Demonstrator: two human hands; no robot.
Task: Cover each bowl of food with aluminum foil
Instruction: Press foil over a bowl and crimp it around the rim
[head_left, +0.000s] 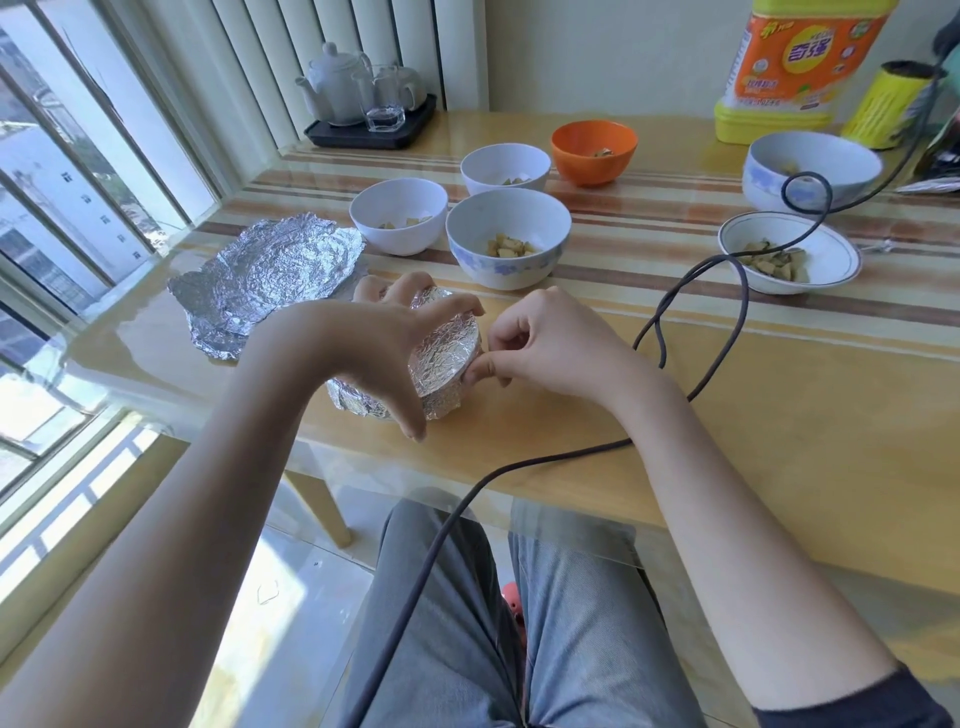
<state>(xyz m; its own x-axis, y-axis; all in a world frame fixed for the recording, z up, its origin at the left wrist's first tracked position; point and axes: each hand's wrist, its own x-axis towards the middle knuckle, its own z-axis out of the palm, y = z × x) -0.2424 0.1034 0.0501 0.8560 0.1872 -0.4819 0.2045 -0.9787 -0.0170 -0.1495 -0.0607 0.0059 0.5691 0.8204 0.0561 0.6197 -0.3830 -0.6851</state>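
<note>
A foil-wrapped bowl (444, 353) stands near the table's front edge, its top fully under crinkled foil. My left hand (387, 338) spans its top and left side, fingers curled round it. My right hand (540, 340) pinches the foil at the bowl's right rim. Loose foil sheets (265, 275) lie to the left. Uncovered bowls with food chunks stand behind: a white bowl (399, 214), a second white bowl (505, 167), a blue-patterned bowl (508, 236), an orange bowl (594, 150), a large blue-patterned bowl (810, 169) and a shallow bowl (789, 253).
A dark cable (691, 306) loops over the table's right half and down to my lap. A tea set on a black tray (371, 122) stands at the back by the window. A yellow detergent jug (795, 67) and a yellow cylinder (888, 106) stand at the back right.
</note>
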